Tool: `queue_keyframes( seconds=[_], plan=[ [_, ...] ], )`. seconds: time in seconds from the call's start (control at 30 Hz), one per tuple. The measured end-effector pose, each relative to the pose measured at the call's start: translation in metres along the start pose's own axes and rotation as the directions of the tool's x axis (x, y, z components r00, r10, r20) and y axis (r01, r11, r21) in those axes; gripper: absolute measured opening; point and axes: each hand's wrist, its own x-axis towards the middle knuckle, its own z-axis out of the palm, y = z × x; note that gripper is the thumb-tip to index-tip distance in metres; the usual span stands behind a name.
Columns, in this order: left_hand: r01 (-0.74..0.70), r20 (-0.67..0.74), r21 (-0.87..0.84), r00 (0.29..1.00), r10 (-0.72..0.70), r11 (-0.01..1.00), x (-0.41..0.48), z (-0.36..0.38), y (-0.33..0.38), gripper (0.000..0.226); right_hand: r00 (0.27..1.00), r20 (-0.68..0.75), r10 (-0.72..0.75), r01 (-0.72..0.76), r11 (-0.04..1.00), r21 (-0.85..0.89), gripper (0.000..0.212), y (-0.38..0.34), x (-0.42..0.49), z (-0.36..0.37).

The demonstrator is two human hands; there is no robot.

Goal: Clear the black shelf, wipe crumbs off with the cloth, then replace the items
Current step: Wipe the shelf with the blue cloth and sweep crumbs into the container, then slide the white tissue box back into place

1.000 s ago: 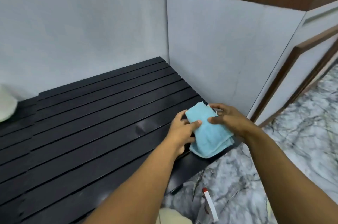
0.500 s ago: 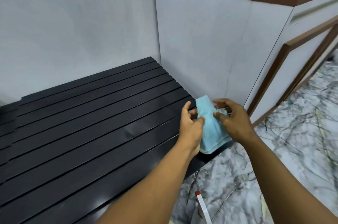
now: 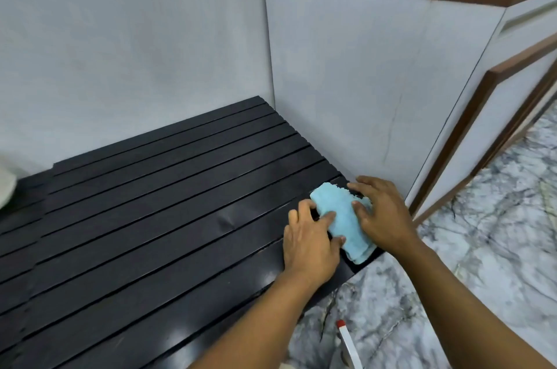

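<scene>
The black shelf (image 3: 156, 217) is a flat deck of long, narrow, smooth slats with thin dark gaps between them, faintly glossy, set into a corner of matte pale grey wall panels. At its front right corner lies the cloth (image 3: 343, 222), a soft, nubby light-blue terry piece folded into a thick oblong, one end hanging just over the shelf's edge. The left hand (image 3: 310, 243) rests palm down on the cloth's left side, fingers loosely spread, not gripping. The right hand (image 3: 381, 217) presses flat on its right side, fingers splayed. Below the shelf's front edge, veined grey-white marble floor (image 3: 482, 242) shows.
</scene>
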Motion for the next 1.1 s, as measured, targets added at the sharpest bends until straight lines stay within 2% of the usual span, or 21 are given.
queue_keyframes(
  seconds=[0.07, 0.13, 0.2, 0.27, 0.33, 0.43, 0.57, 0.7, 0.8, 0.97, 1.1],
  plan=[
    [-0.047, 0.030, 0.131, 0.999, 0.044, 0.990, 0.000, -0.004, -0.003, 0.045, 0.989, 0.043, -0.144, 0.146, 0.988, -0.049, 0.042, -0.012, -0.004, 0.003],
    [-0.084, 0.049, 0.185, 0.996, 0.076, 0.979, 0.000, -0.013, -0.012, 0.046, 0.966, 0.154, -0.208, 0.230, 0.963, -0.140, 0.040, -0.021, -0.011, 0.010],
    [-0.065, 0.039, 0.204, 0.998, 0.058, 0.977, -0.005, -0.028, -0.032, 0.048, 0.969, 0.178, -0.170, 0.211, 0.946, -0.246, 0.038, -0.029, -0.016, 0.017],
    [-0.014, 0.008, 0.210, 1.000, 0.013, 0.978, -0.015, -0.049, -0.056, 0.047, 0.992, 0.084, -0.097, 0.115, 0.959, -0.258, 0.036, -0.042, -0.015, 0.018],
    [0.033, -0.023, 0.220, 0.999, -0.029, 0.975, -0.029, -0.079, -0.088, 0.045, 0.994, 0.035, -0.101, 0.106, 0.974, -0.199, 0.035, -0.069, -0.011, 0.023],
    [0.104, -0.077, 0.265, 0.993, -0.087, 0.959, -0.062, -0.129, -0.143, 0.042, 0.968, 0.143, -0.205, 0.227, 0.961, -0.159, 0.035, -0.126, -0.006, 0.045],
    [0.267, -0.170, 0.268, 0.959, -0.228, 0.925, -0.116, -0.202, -0.226, 0.042, 0.885, 0.275, -0.375, 0.414, 0.905, -0.096, 0.035, -0.221, -0.006, 0.094],
    [0.441, -0.291, 0.245, 0.883, -0.369, 0.863, -0.159, -0.278, -0.313, 0.043, 0.793, 0.359, -0.492, 0.527, 0.850, 0.003, 0.042, -0.326, -0.004, 0.156],
    [0.514, -0.393, 0.148, 0.815, -0.427, 0.845, -0.180, -0.319, -0.370, 0.048, 0.762, 0.384, -0.522, 0.521, 0.846, 0.115, 0.051, -0.396, 0.001, 0.205],
    [0.473, -0.474, -0.026, 0.770, -0.427, 0.881, -0.169, -0.354, -0.443, 0.065, 0.796, 0.350, -0.493, 0.394, 0.862, 0.319, 0.082, -0.483, 0.028, 0.281],
    [0.442, -0.509, -0.006, 0.771, -0.383, 0.897, -0.135, -0.364, -0.484, 0.088, 0.765, 0.353, -0.538, 0.375, 0.819, 0.435, 0.106, -0.531, 0.056, 0.329]
  ],
)
